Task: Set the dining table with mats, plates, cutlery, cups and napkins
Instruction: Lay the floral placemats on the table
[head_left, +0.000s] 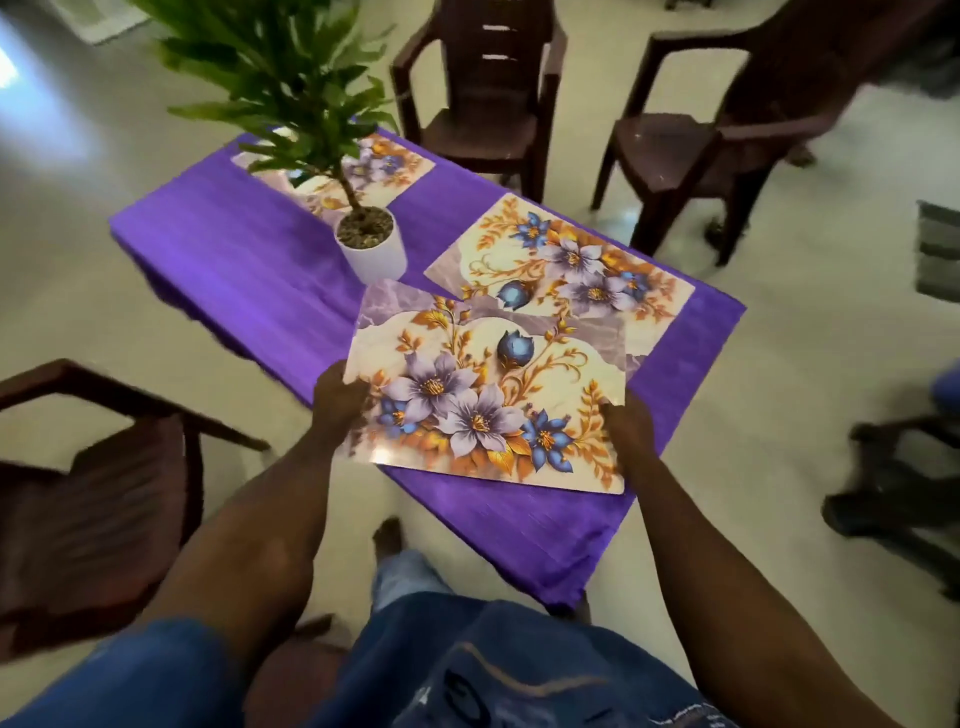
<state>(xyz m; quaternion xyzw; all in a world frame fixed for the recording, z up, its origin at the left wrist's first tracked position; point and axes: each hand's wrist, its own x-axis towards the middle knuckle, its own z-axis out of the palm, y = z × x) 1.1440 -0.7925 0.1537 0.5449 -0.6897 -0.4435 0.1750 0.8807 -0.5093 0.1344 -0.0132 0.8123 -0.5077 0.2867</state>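
The left hand (340, 397) and right hand (626, 421) pinched the mat (483, 400) by its 2 short edges; it looked thin, light, stiff, probably slick.

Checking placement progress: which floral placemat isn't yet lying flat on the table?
The nearest floral placemat, gripped by the left hand and right hand; the other two lie flat.

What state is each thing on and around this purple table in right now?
Held mat: gripped at both side edges, far corner over the right mat.
Left hand: gripping it.
Right hand: gripping it.
Right mat: lying flat.
Far mat: flat, behind the plant.
Potted plant: upright.
Chairs: unoccupied.
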